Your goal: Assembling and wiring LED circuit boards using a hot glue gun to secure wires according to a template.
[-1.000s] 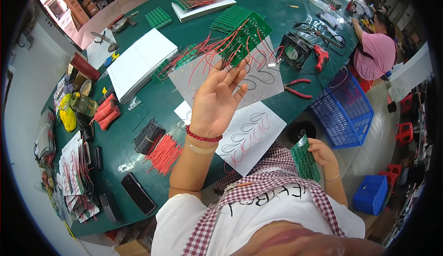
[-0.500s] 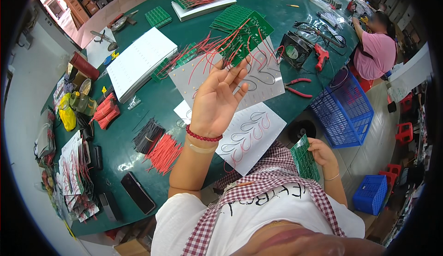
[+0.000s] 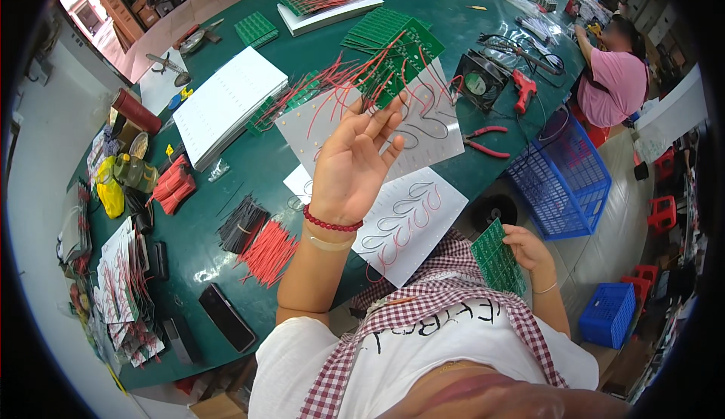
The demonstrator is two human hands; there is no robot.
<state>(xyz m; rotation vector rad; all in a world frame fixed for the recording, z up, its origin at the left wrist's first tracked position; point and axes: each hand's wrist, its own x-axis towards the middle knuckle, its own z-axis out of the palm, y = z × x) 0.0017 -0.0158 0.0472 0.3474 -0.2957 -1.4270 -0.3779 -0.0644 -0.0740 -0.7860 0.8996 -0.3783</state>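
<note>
My left hand [image 3: 359,151], with a red bead bracelet at the wrist, is raised over the table and pinches the lower edge of a green circuit board [image 3: 411,53] with many red wires trailing off it. Beneath that board lies a white sheet [image 3: 445,128] with dark and red wires on it. At my lap, on the right, my right hand [image 3: 529,249] grips a green circuit board panel [image 3: 498,260] by its edge. Between the hands, a second white sheet [image 3: 411,226] carries rows of looped black and red wires.
Bundles of black wires [image 3: 242,223] and red wires [image 3: 269,253] lie left of my forearm, near a phone [image 3: 226,317]. A white stack [image 3: 230,102] stands behind. Red-handled pliers [image 3: 487,141], a fan [image 3: 482,79] and a red glue gun [image 3: 523,92] sit right, above a blue crate [image 3: 563,185].
Both hands keep their hold, and the boards have hardly moved. The whole view has shifted very slightly.
</note>
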